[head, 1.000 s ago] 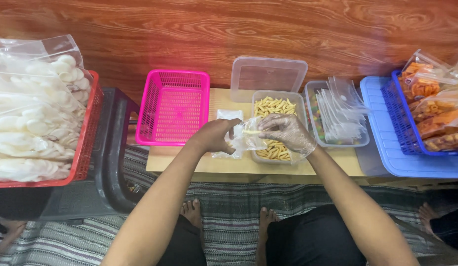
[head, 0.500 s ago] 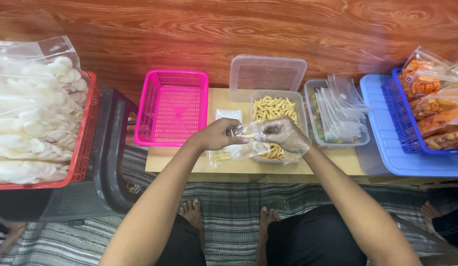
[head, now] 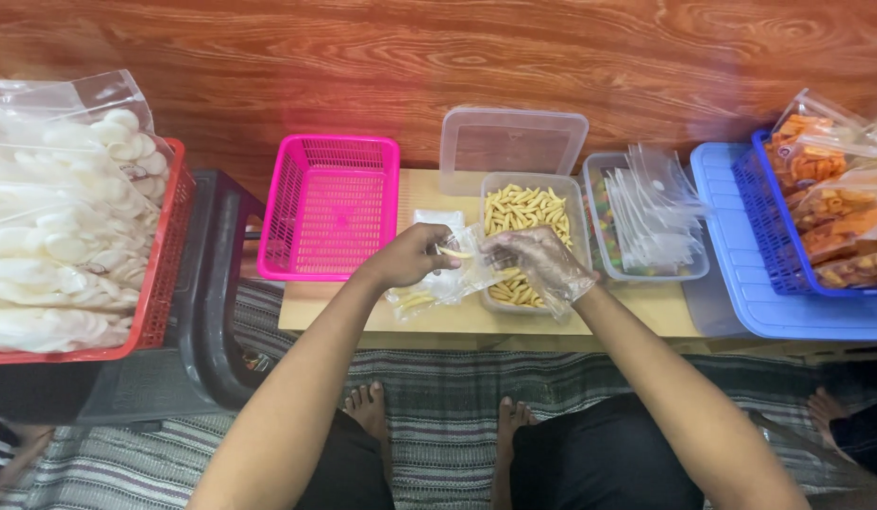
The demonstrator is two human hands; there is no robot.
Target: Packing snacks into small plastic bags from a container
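Head view: low wooden table (head: 420, 321) on striped rug (head: 438, 378), wood-grain floor (head: 552, 57).

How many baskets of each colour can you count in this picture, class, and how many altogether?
Pink basket: 1
Red basket: 1
Blue basket: 1
Total: 3

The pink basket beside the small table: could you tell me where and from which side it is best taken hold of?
Probably by the near rim of the pink basket, coming from above on the person's side. It stands upright, open-topped and empty, with a flat lip all round; the left hand is nearest that edge, and the dark stool crowds its left side.
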